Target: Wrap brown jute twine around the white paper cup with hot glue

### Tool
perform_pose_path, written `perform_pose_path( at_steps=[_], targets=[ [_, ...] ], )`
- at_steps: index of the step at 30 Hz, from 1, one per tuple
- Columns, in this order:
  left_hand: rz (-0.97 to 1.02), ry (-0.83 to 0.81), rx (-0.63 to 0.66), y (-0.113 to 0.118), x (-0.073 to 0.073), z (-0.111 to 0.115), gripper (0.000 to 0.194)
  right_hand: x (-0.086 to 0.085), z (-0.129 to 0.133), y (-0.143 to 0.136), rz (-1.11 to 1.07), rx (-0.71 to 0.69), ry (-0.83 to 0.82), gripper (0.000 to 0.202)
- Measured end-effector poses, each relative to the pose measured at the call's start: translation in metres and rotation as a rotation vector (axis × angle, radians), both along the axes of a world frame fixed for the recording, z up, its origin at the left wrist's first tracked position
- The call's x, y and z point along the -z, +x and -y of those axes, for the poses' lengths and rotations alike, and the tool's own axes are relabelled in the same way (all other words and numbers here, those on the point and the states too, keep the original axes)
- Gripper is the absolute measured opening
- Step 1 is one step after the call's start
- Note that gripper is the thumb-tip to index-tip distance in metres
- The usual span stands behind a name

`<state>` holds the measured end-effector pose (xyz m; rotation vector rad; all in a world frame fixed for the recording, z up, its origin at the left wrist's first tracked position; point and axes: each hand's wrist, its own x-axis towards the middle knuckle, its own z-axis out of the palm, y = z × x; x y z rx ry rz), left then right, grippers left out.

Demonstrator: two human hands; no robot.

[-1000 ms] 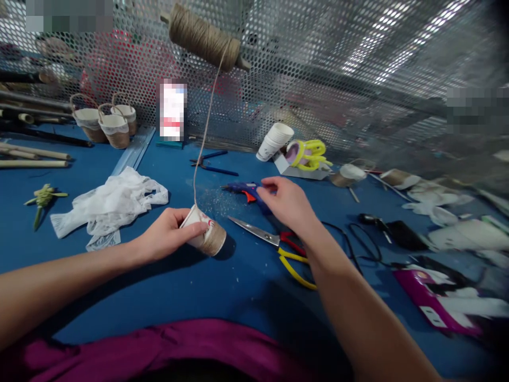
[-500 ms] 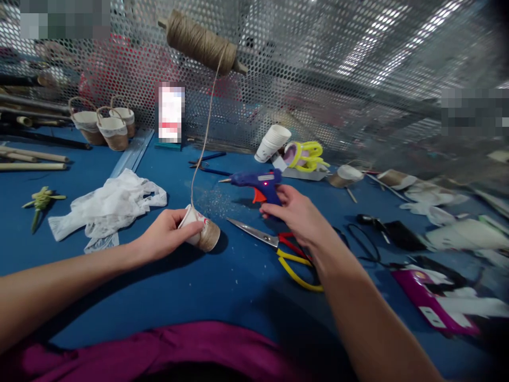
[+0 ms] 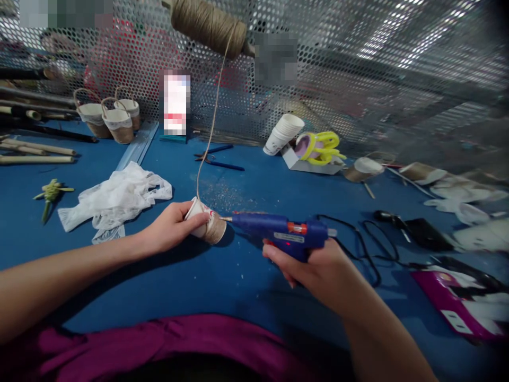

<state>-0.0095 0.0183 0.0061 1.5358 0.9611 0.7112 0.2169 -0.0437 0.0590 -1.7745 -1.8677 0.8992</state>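
Head camera: the right hand (image 3: 308, 262) grips a glue gun (image 3: 274, 227), nozzle (image 3: 227, 218) at the paper cup (image 3: 210, 228) that the left hand (image 3: 173, 225) pinches, tilted apparently to present its wrapped side; beyond, twine (image 3: 217, 103) rises to a spool (image 3: 204, 24), seemingly hung for free feeding.

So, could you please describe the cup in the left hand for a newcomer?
Over the blue table, below the twine spool, the left hand holds a tilted paper cup. Unlike the three handled cups farther back, it has a strand running up to the spool.
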Motion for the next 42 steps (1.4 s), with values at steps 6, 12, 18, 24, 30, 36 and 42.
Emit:
perform_pose_path(
  at_steps=[6,12,18,24,30,36,42],
  targets=[
    [0.030,-0.029,0.003,0.001,0.002,-0.002,0.033,0.000,0.005,-0.006,0.102,-0.093,0.122,0.028],
    [0.053,-0.041,0.004,0.002,0.002,-0.002,0.033,0.000,0.005,-0.013,0.081,-0.108,0.188,0.022],
    [0.037,-0.038,-0.014,0.003,0.000,-0.002,0.033,0.006,0.005,-0.014,0.040,-0.164,0.264,0.005],
    [0.094,-0.059,0.017,0.003,0.000,-0.002,0.030,0.008,0.006,-0.013,0.093,-0.213,0.298,0.007],
    [0.054,-0.034,0.005,0.003,0.003,-0.002,0.032,0.006,0.008,-0.012,0.106,-0.239,0.295,0.009],
    [-0.002,-0.009,-0.020,0.003,0.004,-0.003,0.033,0.005,0.006,-0.013,0.100,-0.230,0.288,0.009],
    [0.008,0.001,-0.003,0.004,0.001,-0.001,0.033,0.010,0.003,-0.010,0.150,-0.189,0.378,0.002]
  ],
)
